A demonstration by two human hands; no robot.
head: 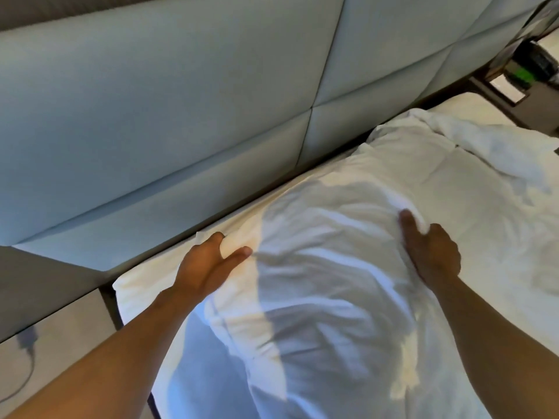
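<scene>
Along the head edge of the bed (pixel 130 287), a plump white pillow (pixel 317 282) lies lengthwise, its far long side running just beside the padded headboard (pixel 181 116) with only a narrow dark gap between them. The left hand (pixel 208 263) grips the pillow at its far left corner, near the bed's head-left corner: the fingers are curled down into the fabric on the headboard side and the thumb (pixel 240 254) lies stretched across the top. The right hand (pixel 435 252) holds the pillow farther along its upper face, pinching a raised bunch of the case between the thumb (pixel 406 222) and the curled fingers. Both forearms reach in from the near edge, well apart, with the wrinkled middle of the pillow between them. A strip of bare sheet shows to the left of the pillow up to the bed's left edge. Beyond the right hand, rumpled white bedding (pixel 453 164) is heaped against the pillow's right end and spreads toward the bed's right side, so that end is crowded. Just off the bed's left edge stands a pale bedside table (pixel 60 328) with a dark cable (pixel 27 352) lying on it. At the far right corner, past the headboard, a dark device (pixel 541 65) with a green patch sits on a ledge.
</scene>
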